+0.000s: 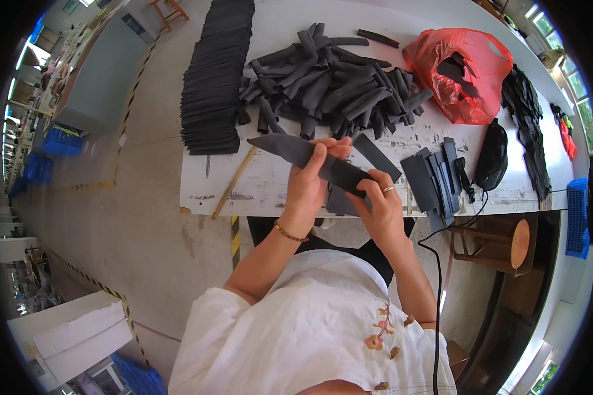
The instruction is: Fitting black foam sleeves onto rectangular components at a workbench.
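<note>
Dark strip point(277, 146): Lay slantwise in both hands, over the near part of the table point(207, 181), tapered tip pointing out to the left, opposite end at the right hand.
Left hand point(308, 179): Held the strip near its middle, thumb laid along the upper face, fingers passed beneath and showing uncurled beyond the far edge.
Right hand point(382, 205): Pinched the right end between thumb and bent fingers, close to the near edge of the strip.
Weight: Judged light, being thin and narrow.
Stiffness: Judged soft and pliant, though apparently firm enough to carry the free tip without sagging much; compare the curled pieces in the heap point(336, 85) and the flattened ones in the tall stack point(214, 79).
Surface: Looked matt, hence probably not slippery; exact material could not be told.
Fragility: Judged unlikely to break, more liable to crease or twist under uneven pressure.
Best hold: Seemed to be a flat pinch near each end, or one at the end and another at mid-length, thumb above and fingers below; the tapered tip alone appeared a poor hold, being prone to bend.
Surroundings: Included a wooden stick point(234, 184) left of the hands, flat dark pieces point(418, 174) to the right, and a red bag point(487, 82) beyond.
</note>
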### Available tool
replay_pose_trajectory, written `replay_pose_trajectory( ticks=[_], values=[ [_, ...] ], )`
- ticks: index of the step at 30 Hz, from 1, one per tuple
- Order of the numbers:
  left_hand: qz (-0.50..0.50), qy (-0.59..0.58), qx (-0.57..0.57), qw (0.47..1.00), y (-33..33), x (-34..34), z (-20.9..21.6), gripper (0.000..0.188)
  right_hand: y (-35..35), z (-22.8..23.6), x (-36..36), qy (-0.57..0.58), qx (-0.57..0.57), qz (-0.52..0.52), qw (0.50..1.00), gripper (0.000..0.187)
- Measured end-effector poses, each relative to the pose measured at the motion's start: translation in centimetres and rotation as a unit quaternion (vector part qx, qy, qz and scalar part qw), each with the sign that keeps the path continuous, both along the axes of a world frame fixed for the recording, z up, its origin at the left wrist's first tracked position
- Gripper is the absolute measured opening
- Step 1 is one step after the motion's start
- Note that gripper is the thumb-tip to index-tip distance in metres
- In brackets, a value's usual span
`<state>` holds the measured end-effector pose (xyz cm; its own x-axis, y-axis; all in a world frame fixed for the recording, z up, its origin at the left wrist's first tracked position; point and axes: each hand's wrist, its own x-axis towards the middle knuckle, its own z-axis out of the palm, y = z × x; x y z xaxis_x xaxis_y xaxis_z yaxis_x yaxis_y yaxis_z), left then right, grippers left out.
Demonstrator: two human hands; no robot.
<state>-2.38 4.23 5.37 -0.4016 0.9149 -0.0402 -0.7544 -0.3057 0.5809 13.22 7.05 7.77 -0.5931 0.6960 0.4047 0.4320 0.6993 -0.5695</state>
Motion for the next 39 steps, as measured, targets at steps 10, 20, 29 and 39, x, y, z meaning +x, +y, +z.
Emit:
replay_pose_trajectory(
  ticks=[10, 20, 29, 39],
  values=[
    [-0.081, -0.076, -0.015, 0.994, 0.0, 2.5, -1.0, 0.026, 0.5, 0.1, -0.6, 0.020, 0.011, 0.047, 0.999, 0.023],
    [0.025, -0.090, 0.015, 0.996, 0.9, 1.5, 1.4, 0.030, 2.3, 1.9, 0.1, 0.052, 0.024, 0.092, 0.994, 0.018],
    [0.058, -0.111, 0.007, 0.992, 0.8, 2.5, 0.9, 0.030, 2.3, 1.2, -0.6, 0.063, 0.012, 0.091, 0.994, 0.017],
    [0.058, -0.133, -0.004, 0.989, 1.0, 1.6, 0.6, 0.030, 1.8, 0.7, -0.4, 0.052, 0.008, 0.085, 0.995, 0.017]
  ],
)
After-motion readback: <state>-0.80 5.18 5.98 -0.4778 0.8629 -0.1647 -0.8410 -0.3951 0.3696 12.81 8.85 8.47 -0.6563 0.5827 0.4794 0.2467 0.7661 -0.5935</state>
